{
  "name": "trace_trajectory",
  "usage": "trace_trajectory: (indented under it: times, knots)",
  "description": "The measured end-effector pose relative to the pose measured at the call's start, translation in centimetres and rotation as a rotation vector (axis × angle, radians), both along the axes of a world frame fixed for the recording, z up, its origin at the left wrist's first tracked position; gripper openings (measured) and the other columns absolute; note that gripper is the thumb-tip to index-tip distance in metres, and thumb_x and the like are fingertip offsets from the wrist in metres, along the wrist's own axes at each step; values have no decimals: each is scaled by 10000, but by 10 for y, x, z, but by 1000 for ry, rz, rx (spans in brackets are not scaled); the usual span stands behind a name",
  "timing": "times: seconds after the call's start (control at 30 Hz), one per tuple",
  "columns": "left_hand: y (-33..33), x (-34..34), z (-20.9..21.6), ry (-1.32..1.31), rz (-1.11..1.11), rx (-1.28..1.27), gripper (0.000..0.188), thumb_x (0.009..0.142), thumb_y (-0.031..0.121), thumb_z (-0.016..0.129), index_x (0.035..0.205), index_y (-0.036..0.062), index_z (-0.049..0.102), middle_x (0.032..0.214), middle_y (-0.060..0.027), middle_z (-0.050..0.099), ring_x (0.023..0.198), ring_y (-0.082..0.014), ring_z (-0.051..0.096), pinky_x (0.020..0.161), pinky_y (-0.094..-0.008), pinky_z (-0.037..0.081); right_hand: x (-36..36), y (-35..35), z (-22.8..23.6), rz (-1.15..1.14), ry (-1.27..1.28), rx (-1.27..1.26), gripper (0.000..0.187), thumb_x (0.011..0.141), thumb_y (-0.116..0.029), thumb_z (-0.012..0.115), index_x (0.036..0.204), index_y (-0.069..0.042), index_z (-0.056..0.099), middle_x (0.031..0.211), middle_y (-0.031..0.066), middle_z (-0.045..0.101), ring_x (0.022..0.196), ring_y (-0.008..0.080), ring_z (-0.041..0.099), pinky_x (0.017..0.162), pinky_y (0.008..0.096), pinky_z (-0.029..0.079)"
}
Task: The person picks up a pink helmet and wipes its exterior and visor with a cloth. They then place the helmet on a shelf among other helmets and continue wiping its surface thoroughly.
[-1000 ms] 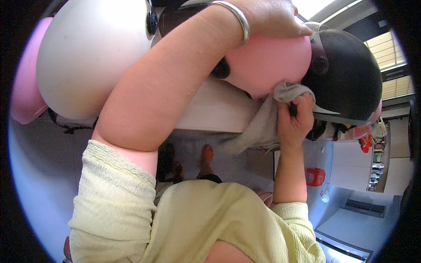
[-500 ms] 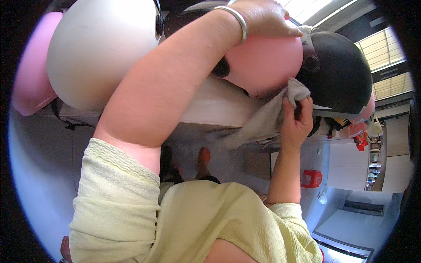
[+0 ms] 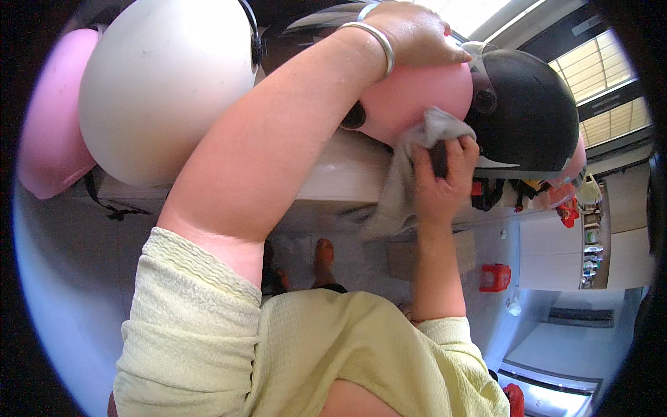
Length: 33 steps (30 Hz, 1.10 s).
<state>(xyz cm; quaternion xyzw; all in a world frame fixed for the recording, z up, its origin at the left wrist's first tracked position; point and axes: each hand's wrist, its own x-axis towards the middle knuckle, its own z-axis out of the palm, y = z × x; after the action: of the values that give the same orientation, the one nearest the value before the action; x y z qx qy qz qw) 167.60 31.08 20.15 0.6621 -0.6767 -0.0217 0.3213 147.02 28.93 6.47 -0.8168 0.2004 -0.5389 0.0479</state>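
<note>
A pink helmet (image 3: 424, 101) sits on a pale shelf between other helmets. My left hand (image 3: 410, 35), with a silver bangle at its wrist, reaches across and grips the helmet's upper part. Its thumb shows along the top, while some fingers are hidden behind. In my right hand (image 3: 448, 170) a grey cloth (image 3: 399, 181) is bunched between thumb and fingers, pressed to the lower side of the pink helmet. The rest of the cloth hangs below the shelf edge. A black helmet (image 3: 531, 115) stands just right of the cloth.
To the left are a large white helmet (image 3: 163, 90) and another pink helmet (image 3: 55, 118), a dark strap hanging below them. The shelf (image 3: 347, 167) has a front edge over the floor. A red stool (image 3: 495, 277) stands at right, near wall shelving with bottles (image 3: 592, 257).
My right hand has moved left with the cloth along the lower side of the pink helmet. My left hand keeps its place on the helmet. The view has shifted slightly.
</note>
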Motion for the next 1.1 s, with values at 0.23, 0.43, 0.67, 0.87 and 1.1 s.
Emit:
trace_trajectory:
  times: [0.23, 0.43, 0.67, 0.87, 1.1]
  knots:
    - [0, -2, 0, -7, 15, 12, 577, 892, 547, 510, 1132, 60, 704, 1158, -200, 671, 1106, -348, 626, 961, -405, 469, 34, 9, 11, -95, 107, -225, 180, 727, -122, 733, 831, -102, 587, 846, 89, 598, 870, 324, 561, 792, 439, 385]
    - [-15, -11, -6, -58, 65, 7, 565, 897, 539, 484, 1120, 74, 715, 1173, -198, 666, 1114, -347, 626, 963, -401, 468, 40, 4, 17, -81, 41, -201, 166, 710, -101, 707, 764, -101, 550, 787, 95, 587, 811, 337, 557, 770, 442, 379]
    - [-38, -14, -27, -12, 207, -175, 638, 811, 690, 579, 1102, 147, 743, 1086, -135, 719, 1018, -262, 685, 884, -364, 515, 14, 8, 2, -124, 159, -200, 140, 707, -71, 676, 759, -90, 547, 802, 89, 582, 850, 335, 562, 816, 446, 383]
    - [-9, -10, -6, 62, 37, 61, 579, 921, 563, 436, 1105, 95, 722, 1170, -181, 671, 1104, -330, 639, 942, -408, 475, 33, 2, 13, -100, 168, -258, 139, 700, -97, 693, 784, -86, 583, 844, 96, 600, 897, 339, 566, 840, 458, 384]
    - [-9, -17, -5, 54, 93, 91, 585, 951, 552, 390, 1140, 100, 710, 1197, -172, 663, 1135, -326, 626, 964, -405, 460, 29, -2, 18, -76, 147, -209, 144, 692, -86, 691, 785, -91, 581, 842, 103, 600, 910, 339, 569, 837, 450, 390]
